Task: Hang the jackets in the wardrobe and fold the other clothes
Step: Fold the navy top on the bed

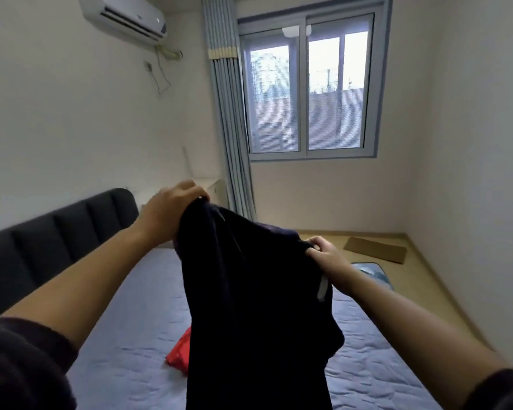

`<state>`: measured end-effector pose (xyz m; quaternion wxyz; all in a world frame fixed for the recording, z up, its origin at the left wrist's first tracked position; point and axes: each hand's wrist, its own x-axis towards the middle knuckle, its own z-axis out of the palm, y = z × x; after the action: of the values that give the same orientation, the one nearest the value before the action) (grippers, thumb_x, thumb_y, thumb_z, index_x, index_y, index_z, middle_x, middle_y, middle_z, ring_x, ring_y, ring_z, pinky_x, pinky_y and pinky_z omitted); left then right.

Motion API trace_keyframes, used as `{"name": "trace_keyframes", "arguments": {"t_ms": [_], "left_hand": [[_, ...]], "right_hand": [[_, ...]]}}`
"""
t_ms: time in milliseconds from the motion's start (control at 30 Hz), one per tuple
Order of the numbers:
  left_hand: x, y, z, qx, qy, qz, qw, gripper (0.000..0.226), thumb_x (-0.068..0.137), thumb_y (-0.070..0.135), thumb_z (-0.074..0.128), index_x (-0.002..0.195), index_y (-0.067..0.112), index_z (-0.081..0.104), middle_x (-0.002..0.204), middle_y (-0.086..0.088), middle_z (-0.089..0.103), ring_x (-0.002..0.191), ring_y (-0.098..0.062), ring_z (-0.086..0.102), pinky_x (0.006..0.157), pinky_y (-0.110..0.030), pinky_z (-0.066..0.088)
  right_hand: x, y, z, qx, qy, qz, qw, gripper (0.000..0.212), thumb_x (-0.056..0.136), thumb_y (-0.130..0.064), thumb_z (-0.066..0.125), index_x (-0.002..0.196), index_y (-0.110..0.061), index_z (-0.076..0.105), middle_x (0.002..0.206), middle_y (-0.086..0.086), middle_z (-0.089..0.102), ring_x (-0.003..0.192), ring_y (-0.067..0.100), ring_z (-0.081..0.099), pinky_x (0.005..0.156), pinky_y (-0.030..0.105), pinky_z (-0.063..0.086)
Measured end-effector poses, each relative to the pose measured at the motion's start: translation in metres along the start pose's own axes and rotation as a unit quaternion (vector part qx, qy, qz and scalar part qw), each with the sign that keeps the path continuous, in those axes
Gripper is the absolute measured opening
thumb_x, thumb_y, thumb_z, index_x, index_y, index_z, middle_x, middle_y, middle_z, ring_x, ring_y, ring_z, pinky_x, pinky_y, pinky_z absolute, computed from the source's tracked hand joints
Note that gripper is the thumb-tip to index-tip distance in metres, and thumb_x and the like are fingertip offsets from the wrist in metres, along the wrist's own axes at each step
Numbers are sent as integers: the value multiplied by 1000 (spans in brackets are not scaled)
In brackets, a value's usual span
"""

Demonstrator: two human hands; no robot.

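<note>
A black garment (pixel 255 306) hangs in front of me above the bed, reaching down past the bottom of the view. My left hand (pixel 169 211) grips its top left corner, held higher. My right hand (pixel 328 255) pinches the top right edge, lower and nearer the window side. A small pale label shows on the garment's right edge. A red piece of clothing (pixel 179 355) lies on the bed, partly hidden behind the black garment.
The bed (pixel 367 365) has a blue-grey quilted cover and a dark padded headboard (pixel 57 241) at the left. Beyond it lie a wooden floor strip with a flat cardboard piece (pixel 375 249) and a blue item (pixel 373 275). A window and curtain (pixel 231 128) stand at the back.
</note>
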<state>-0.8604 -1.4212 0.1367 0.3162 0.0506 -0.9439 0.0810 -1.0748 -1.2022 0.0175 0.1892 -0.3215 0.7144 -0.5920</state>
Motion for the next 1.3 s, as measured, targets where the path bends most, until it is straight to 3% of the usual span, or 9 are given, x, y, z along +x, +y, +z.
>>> {"name": "trace_keyframes", "arguments": {"t_ms": [167, 367, 433, 533, 633, 800, 900, 1133, 1300], "left_hand": [[-33, -14, 37, 122, -238, 18, 963, 35, 86, 10, 55, 114, 31, 57, 114, 8, 54, 80, -10, 52, 71, -20, 34], [-18, 6, 75, -159, -459, -132, 864, 97, 71, 22, 79, 147, 31, 20, 137, 5, 38, 125, -18, 40, 101, -30, 43], [0, 36, 74, -376, -385, -124, 834, 105, 71, 23, 81, 148, 36, 11, 141, 8, 36, 129, -14, 39, 104, -29, 41], [23, 80, 78, -489, -195, -86, 846, 63, 72, 17, 79, 126, 29, 49, 114, 1, 60, 109, -15, 57, 94, -31, 49], [40, 94, 79, -435, -99, -72, 892, 21, 77, 15, 75, 91, 15, 59, 79, 0, 59, 75, -14, 56, 72, -29, 46], [76, 96, 59, -382, -49, -51, 921, 19, 79, 16, 74, 74, 21, 56, 65, 3, 56, 57, -1, 51, 58, -19, 40], [89, 79, 49, -324, 11, -65, 944, 27, 78, 20, 73, 66, 25, 51, 61, 6, 54, 56, -4, 50, 53, -20, 36], [85, 58, 48, -239, -173, -90, 951, 27, 72, 30, 80, 81, 26, 55, 76, 7, 60, 70, -7, 55, 59, -21, 40], [56, 36, 31, -471, -233, -133, 840, 17, 72, 2, 78, 85, 8, 68, 74, -1, 67, 69, -8, 62, 62, -15, 47]], "right_hand": [[-6, -48, -6, 40, -32, -60, 997, 24, 87, 7, 51, 83, -16, 53, 70, 4, 55, 60, 13, 48, 53, 20, 40], [-19, -96, -3, 27, -80, -120, 989, 24, 87, 9, 50, 85, -15, 53, 74, 4, 59, 57, 7, 51, 51, 13, 43], [-25, -104, -2, 2, -87, -124, 988, 24, 87, 9, 51, 86, -14, 53, 75, 3, 60, 59, 7, 52, 53, 13, 44], [-31, -109, -8, -34, -54, -133, 989, 20, 85, 8, 53, 90, -11, 55, 77, 3, 62, 63, 8, 54, 56, 14, 47], [-35, -100, -38, -118, -21, -99, 988, 23, 84, 2, 63, 105, -3, 57, 90, 13, 64, 74, 19, 59, 65, 22, 51], [-45, -29, -89, -434, 30, 30, 900, 8, 87, -23, 59, 86, -16, 59, 89, 9, 65, 86, 29, 63, 70, 34, 49], [-60, 11, -124, -416, 144, 132, 888, 16, 89, -17, 48, 82, -11, 61, 91, 12, 67, 88, 29, 63, 69, 30, 45], [-62, -34, -159, -160, 64, 149, 974, 26, 87, 2, 37, 89, -10, 60, 58, 4, 40, 48, 15, 38, 50, 23, 35], [-67, -55, -167, -4, 12, 153, 988, 28, 93, -11, 36, 71, -9, 52, 44, -2, 45, 33, 10, 42, 34, 19, 32]]}}
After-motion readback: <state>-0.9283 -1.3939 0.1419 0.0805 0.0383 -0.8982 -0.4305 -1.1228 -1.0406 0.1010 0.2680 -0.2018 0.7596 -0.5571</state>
